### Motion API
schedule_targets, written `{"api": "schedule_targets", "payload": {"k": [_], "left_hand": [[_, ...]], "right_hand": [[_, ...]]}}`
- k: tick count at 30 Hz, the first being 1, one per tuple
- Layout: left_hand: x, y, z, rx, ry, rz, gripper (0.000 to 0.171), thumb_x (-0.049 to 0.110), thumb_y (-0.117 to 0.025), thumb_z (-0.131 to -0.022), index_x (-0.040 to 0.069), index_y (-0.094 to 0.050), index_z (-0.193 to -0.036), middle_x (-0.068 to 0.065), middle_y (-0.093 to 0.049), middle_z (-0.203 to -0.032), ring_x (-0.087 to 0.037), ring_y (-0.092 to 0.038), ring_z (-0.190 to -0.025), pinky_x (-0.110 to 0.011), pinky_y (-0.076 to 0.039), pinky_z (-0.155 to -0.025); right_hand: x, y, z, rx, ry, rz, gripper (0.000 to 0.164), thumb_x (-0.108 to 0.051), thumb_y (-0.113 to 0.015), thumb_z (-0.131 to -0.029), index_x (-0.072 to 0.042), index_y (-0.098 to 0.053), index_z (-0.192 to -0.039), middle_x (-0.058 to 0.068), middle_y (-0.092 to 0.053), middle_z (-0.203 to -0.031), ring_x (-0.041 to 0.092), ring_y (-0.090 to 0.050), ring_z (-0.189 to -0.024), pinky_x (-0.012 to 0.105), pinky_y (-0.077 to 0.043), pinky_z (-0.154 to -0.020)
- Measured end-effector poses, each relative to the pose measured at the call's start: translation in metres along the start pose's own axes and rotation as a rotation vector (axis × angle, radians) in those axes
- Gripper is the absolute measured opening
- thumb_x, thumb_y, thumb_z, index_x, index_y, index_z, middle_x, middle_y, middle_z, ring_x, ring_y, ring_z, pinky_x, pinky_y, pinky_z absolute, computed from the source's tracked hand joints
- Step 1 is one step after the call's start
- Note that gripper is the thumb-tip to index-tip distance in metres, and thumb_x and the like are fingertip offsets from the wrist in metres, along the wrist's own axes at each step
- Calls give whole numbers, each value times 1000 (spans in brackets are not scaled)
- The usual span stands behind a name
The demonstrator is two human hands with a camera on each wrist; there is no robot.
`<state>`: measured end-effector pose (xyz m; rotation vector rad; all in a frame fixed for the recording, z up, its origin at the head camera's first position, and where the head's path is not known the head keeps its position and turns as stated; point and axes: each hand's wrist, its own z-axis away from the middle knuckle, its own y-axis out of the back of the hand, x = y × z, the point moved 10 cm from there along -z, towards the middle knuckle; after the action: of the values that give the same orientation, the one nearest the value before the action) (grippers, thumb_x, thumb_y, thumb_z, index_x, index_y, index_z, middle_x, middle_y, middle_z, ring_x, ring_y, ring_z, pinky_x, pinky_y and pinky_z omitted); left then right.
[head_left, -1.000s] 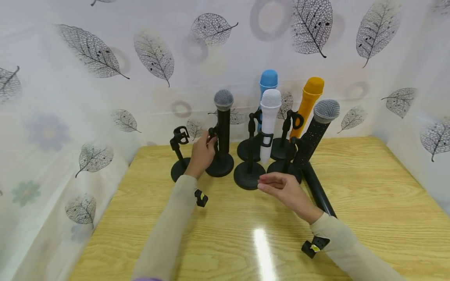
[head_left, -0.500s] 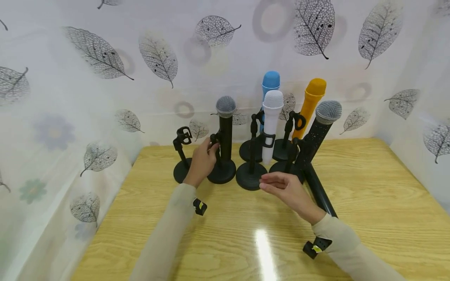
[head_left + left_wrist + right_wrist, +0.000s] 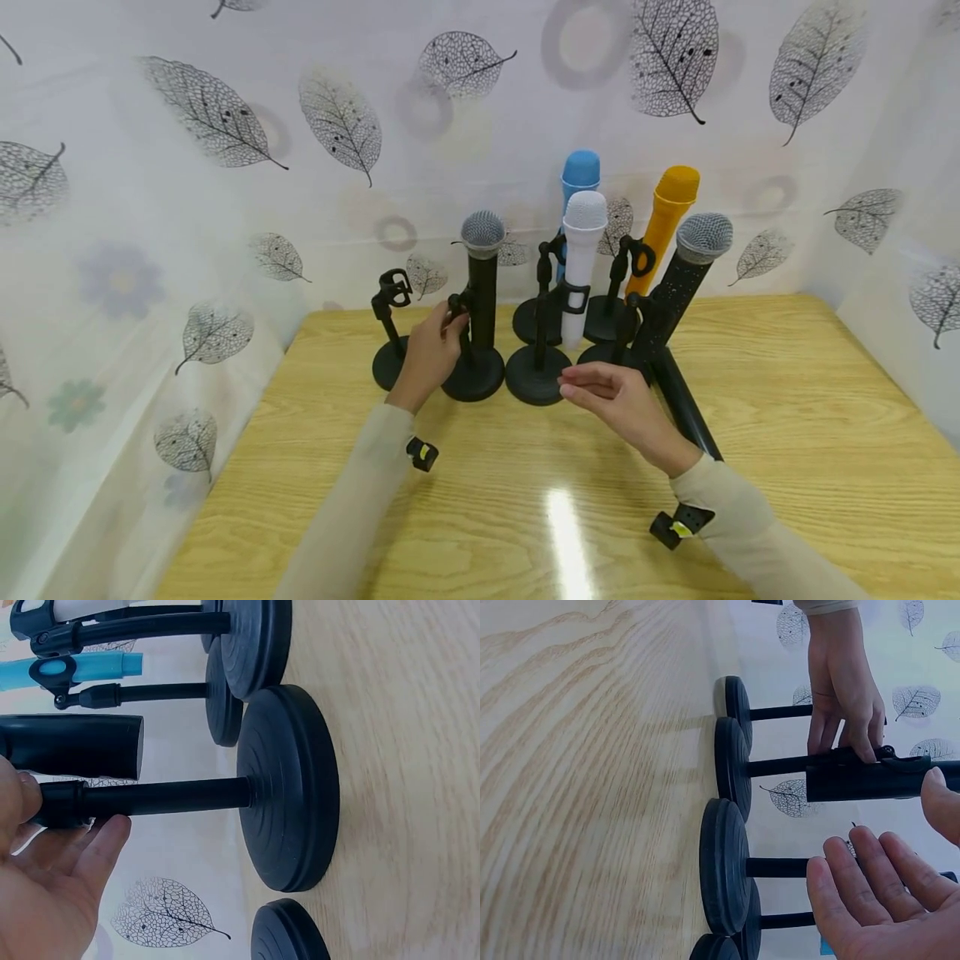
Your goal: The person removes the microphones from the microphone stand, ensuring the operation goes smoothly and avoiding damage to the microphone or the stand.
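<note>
My left hand (image 3: 431, 350) pinches the upper post of a black desktop microphone stand (image 3: 169, 796), thumb on one side and fingers on the other. A black microphone (image 3: 483, 287) with a grey mesh head stands upright in that stand's clip. Its round base (image 3: 281, 787) is at the tabletop, beside the base of the stand carrying a white microphone (image 3: 583, 258). My right hand (image 3: 630, 408) hovers in front of the white microphone's stand (image 3: 536, 385), holding nothing. In the right wrist view its fingers (image 3: 870, 877) are extended and slightly bent, the thumb apart.
Left of my left hand stands a bare stand (image 3: 390, 358) with no microphone. Behind and right are stands with a blue microphone (image 3: 581, 175), an orange microphone (image 3: 667, 217) and a speckled black microphone (image 3: 678, 292). A black tube (image 3: 686, 408) lies along the table (image 3: 817, 433) at right.
My left hand has drawn the stand with the black microphone a little toward me, so its base is nearly level with the white microphone's stand. The right hand has barely moved.
</note>
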<state>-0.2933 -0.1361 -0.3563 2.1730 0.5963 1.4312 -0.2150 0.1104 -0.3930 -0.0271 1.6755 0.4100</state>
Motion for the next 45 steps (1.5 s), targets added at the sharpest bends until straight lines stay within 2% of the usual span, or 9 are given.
{"api": "schedule_targets", "payload": {"k": [1,3,11,21,30,33,37,40,45], "left_hand": [[0,1,1,2,-2,1,16,23,-50,-109,9,-57,-107,-18,-67,-128,-33,-63,-121,-49,-53,-92],[2,1,3,0,-9,7,15,22,-50,-109,9,-57,-106,-18,-67,-128,-33,-63,-121,-52,-52,-95],[3,2,15,-27,5,5,15,22,-48,-110,11,-58,-114,-13,-66,-130,-29,-61,-124,-46,-51,-99],[10,1,32,-34,-19,-16,15,22,-50,-109,9,-56,-103,-15,-70,-123,-29,-66,-116,-47,-56,-88],[19,0,44,-44,-38,-20,16,22,-51,-109,9,-58,-103,-15,-71,-119,-28,-68,-112,-45,-56,-88],[21,-1,46,-46,-38,-31,15,22,-52,-108,9,-59,-104,-14,-73,-114,-28,-72,-101,-41,-58,-78],[23,-1,49,-47,-42,-46,15,21,-53,-108,9,-59,-102,-13,-74,-109,-27,-73,-96,-39,-53,-67],[26,-2,52,-51,-51,-39,14,20,-54,-107,9,-60,-104,-12,-74,-112,-26,-71,-104,-39,-57,-75],[27,-4,57,-72,-53,-16,13,19,-55,-107,8,-61,-107,-11,-73,-112,-24,-72,-103,-40,-57,-76]], "right_hand": [[-1,0,0,-1,1,-1,34,-19,-70,-98,3,-67,-124,17,-70,-121,11,-70,-102,24,-54,-86],[-1,1,0,-2,1,1,33,-19,-71,-98,2,-68,-124,17,-70,-121,11,-70,-102,24,-54,-86],[-5,2,1,-1,24,1,35,-19,-71,-98,4,-66,-125,17,-69,-121,10,-70,-102,24,-54,-87],[-12,4,1,24,24,33,35,-23,-73,-96,-1,-68,-123,14,-70,-121,12,-70,-103,25,-55,-86],[-19,6,0,29,28,46,35,-24,-74,-96,-3,-68,-124,12,-70,-122,15,-69,-107,24,-54,-88],[-22,6,1,27,35,44,36,-23,-74,-96,-1,-68,-124,13,-70,-122,14,-69,-107,25,-54,-88],[-27,6,1,30,42,47,36,-23,-74,-96,-1,-68,-124,14,-69,-123,13,-69,-106,24,-54,-88],[-30,7,1,30,47,55,35,-23,-74,-96,-2,-68,-123,14,-69,-122,13,-69,-106,24,-54,-88],[-35,7,1,21,68,63,36,-22,-74,-95,-1,-68,-123,11,-70,-121,14,-69,-105,25,-54,-88]]}}
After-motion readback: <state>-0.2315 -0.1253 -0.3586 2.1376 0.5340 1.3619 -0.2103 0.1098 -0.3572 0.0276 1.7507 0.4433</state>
